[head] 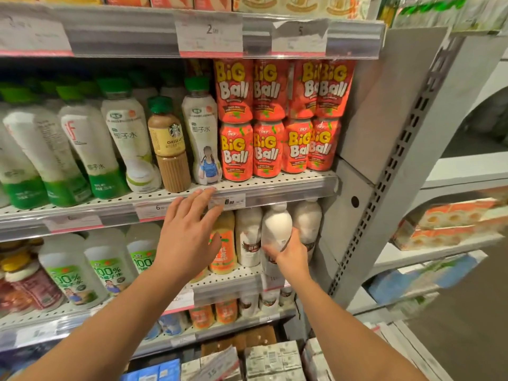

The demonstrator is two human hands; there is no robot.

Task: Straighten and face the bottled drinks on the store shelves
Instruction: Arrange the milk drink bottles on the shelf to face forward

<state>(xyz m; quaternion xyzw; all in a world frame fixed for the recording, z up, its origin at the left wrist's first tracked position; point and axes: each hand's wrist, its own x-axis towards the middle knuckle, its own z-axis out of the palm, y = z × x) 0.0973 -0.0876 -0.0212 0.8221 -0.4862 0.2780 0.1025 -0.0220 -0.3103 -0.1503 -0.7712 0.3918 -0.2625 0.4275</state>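
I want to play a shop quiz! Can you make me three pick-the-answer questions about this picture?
1. Where does the brown Starbucks coffee bottle with a green cap stand?
A. between two white coconut-water bottles
B. beside the red cans
C. on the floor

2. What colour are the Big Ball drink cans?
A. blue
B. red
C. green

3. What is the right hand doing?
A. hanging free
B. pressing a price tag
C. gripping a white plastic milk bottle

Answers: 1 A, white bottles flank it; 2 B, red labels with yellow letters; 3 C, fingers wrap the tilted bottle, while the left hand is open.
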